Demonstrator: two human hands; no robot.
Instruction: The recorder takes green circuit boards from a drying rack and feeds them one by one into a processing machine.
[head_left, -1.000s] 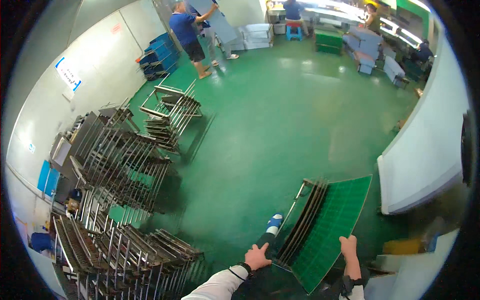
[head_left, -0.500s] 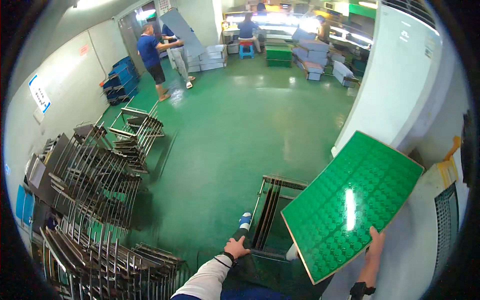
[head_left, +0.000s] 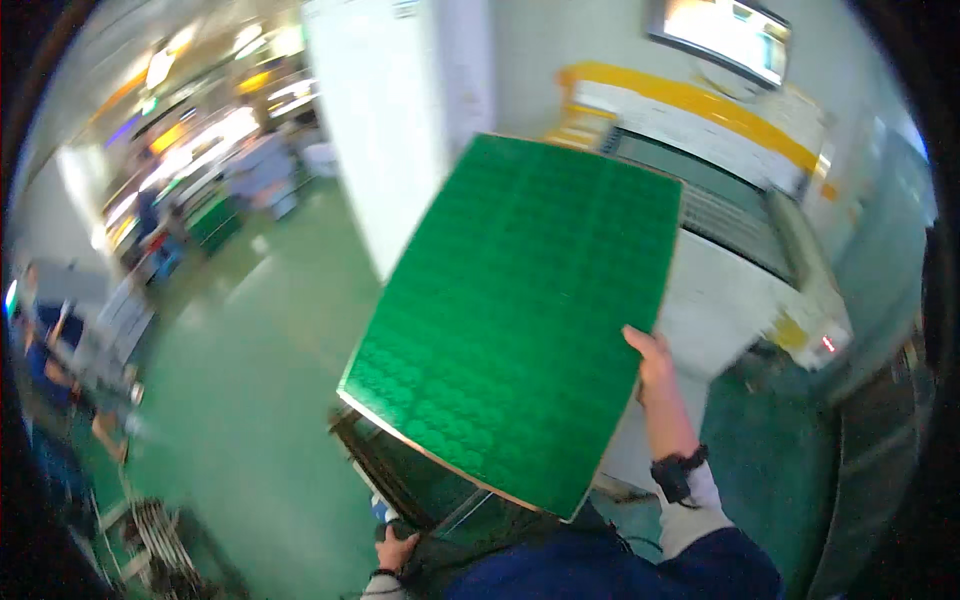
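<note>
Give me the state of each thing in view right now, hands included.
Green panel, held up by its right edge
Right hand, closed on that edge
Rack, partly hidden by the panel
Left hand, low, near the rack; grip unclear
Screen, lit
Red display, lit

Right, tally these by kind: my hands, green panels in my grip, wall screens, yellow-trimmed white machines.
Hands (left hand, right hand): 2
Held green panel: 1
Wall screen: 1
Yellow-trimmed white machine: 1
Total: 5
</note>
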